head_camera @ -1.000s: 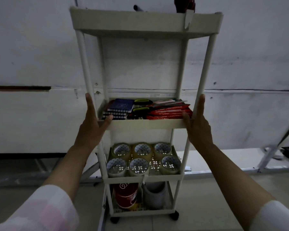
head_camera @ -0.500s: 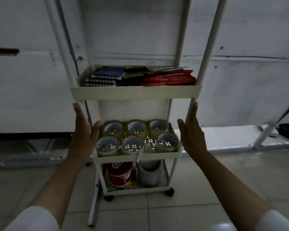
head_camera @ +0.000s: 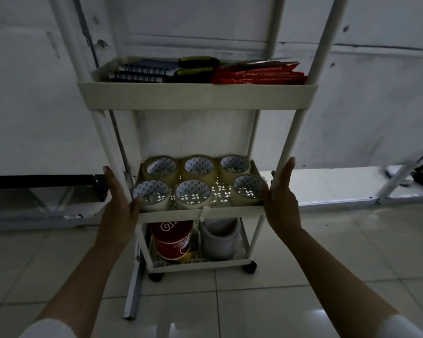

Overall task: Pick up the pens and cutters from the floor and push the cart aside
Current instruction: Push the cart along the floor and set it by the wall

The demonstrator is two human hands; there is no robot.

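Observation:
A white tiered cart (head_camera: 198, 96) stands on the tiled floor in front of me, against a white wall. Its middle tray holds two green-and-black cutters (head_camera: 197, 62), red pen packs (head_camera: 257, 75) and spiral notebooks (head_camera: 144, 71). My left hand (head_camera: 117, 203) presses the left front post at the level of the tape shelf, with the thumb hooked round the post. On the other side, my right hand (head_camera: 281, 201) lies flat against the right front post, fingers straight up. No pens or cutters show on the floor.
Several tape rolls (head_camera: 198, 167) fill the shelf between my hands. Below sit a red can (head_camera: 171, 240) and a white container (head_camera: 220, 240). A metal bar (head_camera: 132, 289) lies on the floor by the left wheel. A slanted white leg (head_camera: 401, 176) stands at right.
Both hands have slid down from the middle tray to the tape shelf. My view has dropped and come closer, so the top tray is out of sight.

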